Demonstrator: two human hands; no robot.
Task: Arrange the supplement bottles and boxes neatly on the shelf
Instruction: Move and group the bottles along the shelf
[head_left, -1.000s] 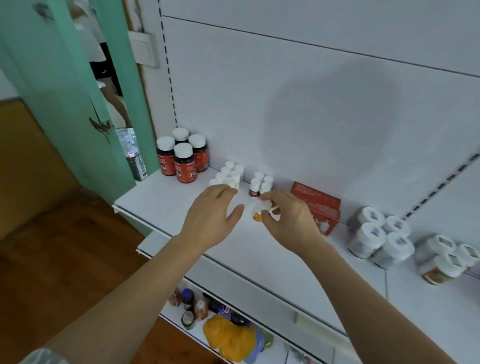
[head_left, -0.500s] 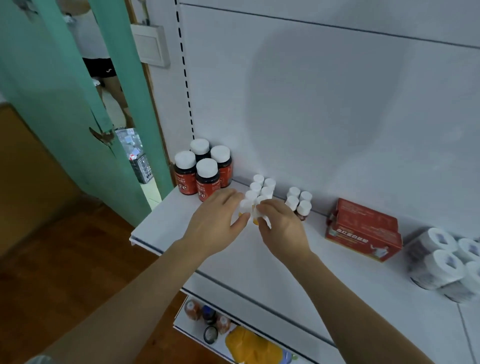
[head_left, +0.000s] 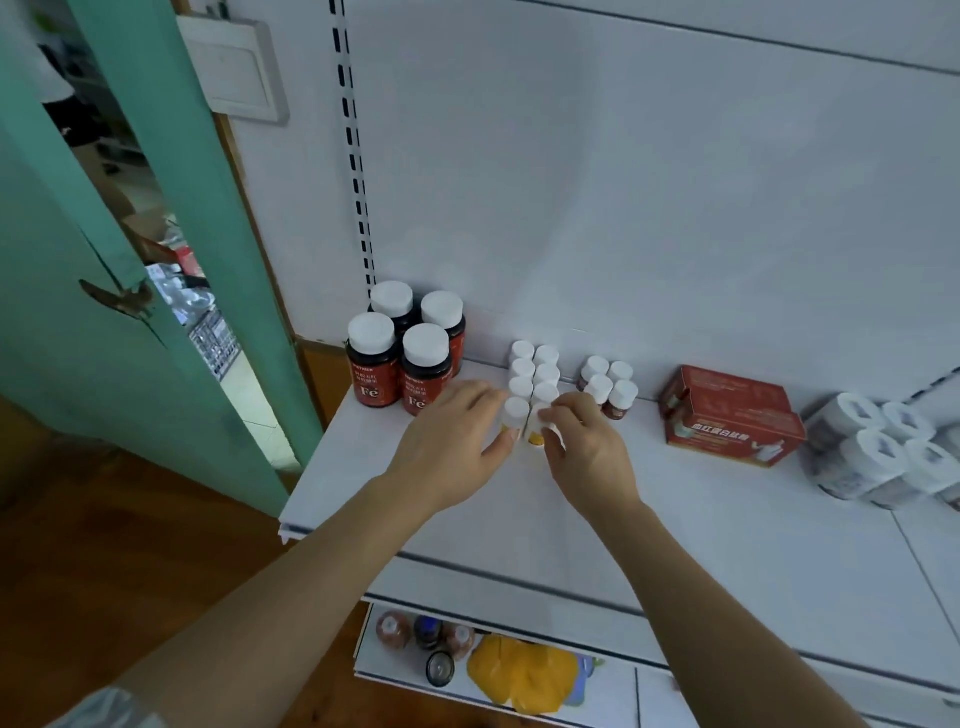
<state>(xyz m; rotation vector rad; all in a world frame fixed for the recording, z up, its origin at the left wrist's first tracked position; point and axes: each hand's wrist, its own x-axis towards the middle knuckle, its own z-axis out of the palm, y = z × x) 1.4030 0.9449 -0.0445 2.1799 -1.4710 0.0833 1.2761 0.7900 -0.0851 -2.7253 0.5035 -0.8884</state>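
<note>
White shelving (head_left: 701, 519) fills our view beside a green door (head_left: 78, 338), and we work from its front edge inward. Below the edge, a lower shelf (head_left: 395, 670) carries a yellow bag (head_left: 524, 675) and a few small jars (head_left: 426, 636). Our left hand (head_left: 452, 441) pinches one small white-capped bottle (head_left: 515, 413) between thumb and fingers, while our right hand (head_left: 587, 447) grips its neighbour, a white bottle with a yellow label (head_left: 535, 434); the two bottles stand touching at the near end of a double row of small white bottles (head_left: 535, 366). Just right of the row sit four small brown bottles (head_left: 608, 384). Farther left stand four large dark bottles marked Fe (head_left: 405, 348), near the back panel. To the right lie two stacked red boxes (head_left: 727, 415), then a cluster of white tubs (head_left: 878, 452).
</note>
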